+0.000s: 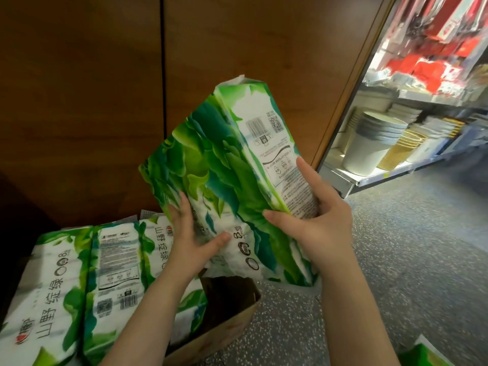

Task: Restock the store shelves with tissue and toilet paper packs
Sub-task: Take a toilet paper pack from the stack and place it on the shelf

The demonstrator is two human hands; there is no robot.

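2 brown wooden wall panels (79,101) fill the upper left of the view, divided by a dark vertical seam. A speckled grey floor (412,260) is spread across the lower right. At the upper right, a lit store shelf unit (412,99) is seen, blurred; red and white goods are piled on its upper level, and stacked white buckets (369,143), woven baskets (404,149) and stacks of plates are set on the lower one.

At the lower left, several green-and-white tissue packs (66,281) are packed side by side in an open cardboard box (227,326), their printed faces and barcode sides turned upward. A corner of another green pack (422,355) is visible at the bottom right edge.

1 green leaf-printed tissue pack (224,159) is held in the air above the box and floor, tilted, with its top end toward the wall and its barcode side facing right. It is held by both hands at its lower end. The left hand (195,239) is pressed against the printed front face with fingers mostly straight and spread and the thumb laid across the face. The right hand (314,223) is wrapped round the pack's right edge, with the thumb on the front and the fingers curled over the barcode side.
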